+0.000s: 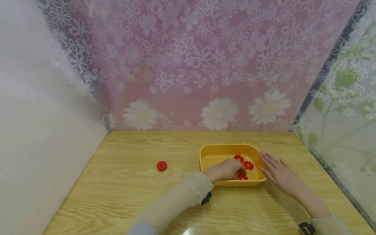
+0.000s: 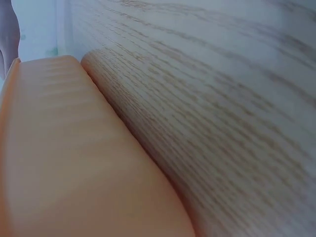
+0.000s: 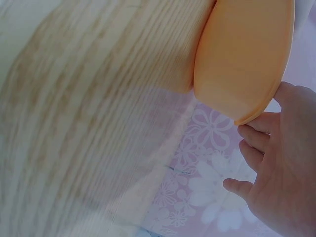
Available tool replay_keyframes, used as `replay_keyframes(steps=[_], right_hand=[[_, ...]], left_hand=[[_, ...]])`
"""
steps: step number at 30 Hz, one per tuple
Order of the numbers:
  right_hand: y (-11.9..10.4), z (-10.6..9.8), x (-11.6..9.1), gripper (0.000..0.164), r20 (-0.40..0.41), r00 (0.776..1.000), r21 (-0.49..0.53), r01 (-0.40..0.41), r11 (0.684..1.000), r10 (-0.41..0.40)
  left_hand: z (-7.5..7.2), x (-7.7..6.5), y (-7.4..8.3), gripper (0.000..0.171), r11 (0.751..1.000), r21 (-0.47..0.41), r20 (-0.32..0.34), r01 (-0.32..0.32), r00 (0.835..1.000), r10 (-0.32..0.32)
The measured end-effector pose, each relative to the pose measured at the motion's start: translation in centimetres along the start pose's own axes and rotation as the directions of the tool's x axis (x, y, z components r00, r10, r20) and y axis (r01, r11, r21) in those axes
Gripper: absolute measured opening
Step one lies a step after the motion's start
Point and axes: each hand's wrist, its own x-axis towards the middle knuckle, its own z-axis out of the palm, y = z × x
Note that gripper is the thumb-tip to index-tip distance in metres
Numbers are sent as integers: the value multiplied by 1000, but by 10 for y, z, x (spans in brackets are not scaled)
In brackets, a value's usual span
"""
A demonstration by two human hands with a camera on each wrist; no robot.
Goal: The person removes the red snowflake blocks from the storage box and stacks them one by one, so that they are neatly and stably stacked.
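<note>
A yellow plastic bin (image 1: 207,160) stands on the table, with red flower-shaped discs (image 1: 248,165) lying on its floor. My left hand (image 1: 227,168) reaches over the near wall into it, fingers curled down around a red disc close to that wall. Part of this disc is hidden under the fingers. At the bin's right end, my right hand (image 1: 280,176) rests against the rim with its fingers stretched out. In the right wrist view the fingertips (image 3: 253,136) touch the bin's rim. Only the bin's outer wall (image 2: 74,143) shows in the left wrist view, without the left hand.
A thick red flower-shaped piece (image 1: 161,165) lies on the wooden table (image 1: 126,195), left of the bin. A pink flowered curtain (image 1: 188,65) hangs behind the table. A pale wall (image 1: 44,130) stands on the left and a leafy printed cloth (image 1: 343,130) on the right.
</note>
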Motion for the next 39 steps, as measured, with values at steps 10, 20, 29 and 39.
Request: replay_keyframes(steps=[10, 20, 29, 39], right_hand=[[-1, -1, 0, 60, 5, 1000, 10, -11, 1000, 11], [-1, -1, 1, 61, 27, 999, 7, -21, 1000, 21], [1, 4, 1, 60, 10, 1000, 3, -9, 1000, 9], [1, 1, 1, 60, 13, 1000, 5, -11, 1000, 11]], left_hand=[[0, 0, 1, 28, 999, 6, 22, -31, 999, 31], [-1, -1, 2, 23, 999, -17, 13, 48, 999, -48], [-6, -4, -5, 36, 999, -39, -102, 29, 994, -33], [-32, -21, -13, 41, 980, -199, -185, 4, 982, -41]])
